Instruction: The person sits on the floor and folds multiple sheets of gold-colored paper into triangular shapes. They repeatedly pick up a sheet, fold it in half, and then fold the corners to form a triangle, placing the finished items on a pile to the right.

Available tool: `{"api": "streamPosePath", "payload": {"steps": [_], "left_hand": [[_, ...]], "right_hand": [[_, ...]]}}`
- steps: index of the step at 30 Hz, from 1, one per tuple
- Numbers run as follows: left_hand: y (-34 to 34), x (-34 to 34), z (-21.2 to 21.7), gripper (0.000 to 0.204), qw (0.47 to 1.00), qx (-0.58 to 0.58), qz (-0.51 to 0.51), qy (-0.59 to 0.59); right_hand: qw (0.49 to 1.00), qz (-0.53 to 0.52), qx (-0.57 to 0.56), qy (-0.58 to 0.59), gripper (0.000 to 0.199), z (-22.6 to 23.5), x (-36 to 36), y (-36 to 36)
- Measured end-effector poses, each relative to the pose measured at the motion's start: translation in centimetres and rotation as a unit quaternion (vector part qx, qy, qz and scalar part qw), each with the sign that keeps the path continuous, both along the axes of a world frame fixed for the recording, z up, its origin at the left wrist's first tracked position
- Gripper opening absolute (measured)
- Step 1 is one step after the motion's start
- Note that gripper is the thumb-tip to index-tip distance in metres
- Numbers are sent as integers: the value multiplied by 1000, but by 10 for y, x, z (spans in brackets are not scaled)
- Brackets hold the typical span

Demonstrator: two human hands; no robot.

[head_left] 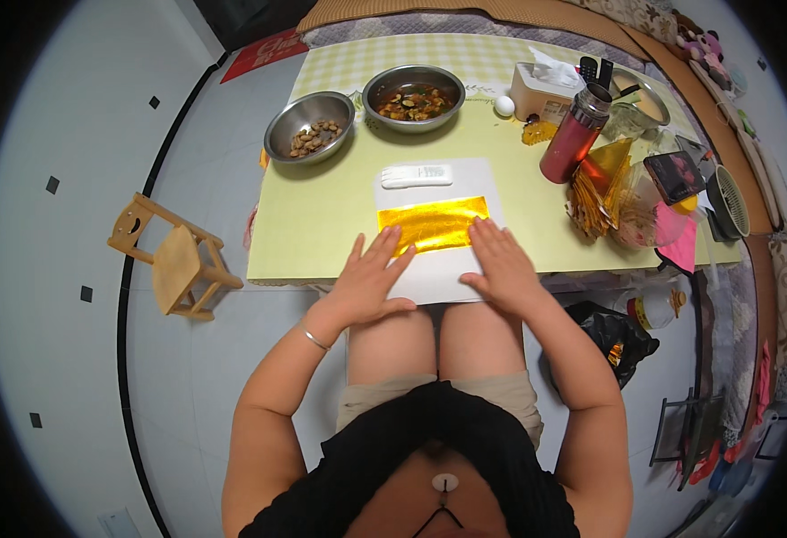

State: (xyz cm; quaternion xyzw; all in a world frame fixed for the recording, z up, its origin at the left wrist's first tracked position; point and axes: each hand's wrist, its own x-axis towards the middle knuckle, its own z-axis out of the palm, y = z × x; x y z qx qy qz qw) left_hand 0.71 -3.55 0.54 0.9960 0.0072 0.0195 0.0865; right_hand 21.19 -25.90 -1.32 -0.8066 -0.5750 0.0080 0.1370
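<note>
A shiny gold foil sheet [434, 224] lies flat across a white board [429, 280] at the table's near edge. My left hand [371, 280] rests at the sheet's lower left, fingers outstretched, the fingertips on the foil. On the other side my right hand [504, 267] lies flat, its fingertips at the foil's right edge and its thumb on the board. Neither hand grips anything. Just beyond the foil, a white oblong plastic item [417, 176] sits on the board; its kind is unclear.
Steel bowls of nuts [316, 139] and dark food in liquid [414, 101] stand farther back. At the right are a red thermos [578, 134], folded gold paper [595, 193], a phone [675, 177] and a tissue box [537, 92]. A small wooden chair [176, 260] stands left of the table.
</note>
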Motion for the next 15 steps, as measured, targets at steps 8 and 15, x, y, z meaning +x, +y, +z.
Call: {"api": "streamPosePath", "payload": {"steps": [8, 15], "left_hand": [[53, 47, 1, 40, 953, -96, 165, -237], [69, 76, 9, 26, 966, -116, 230, -24]], "right_hand": [[950, -90, 219, 203, 35, 6, 29, 21], [935, -172, 153, 271, 54, 8, 34, 48]]}}
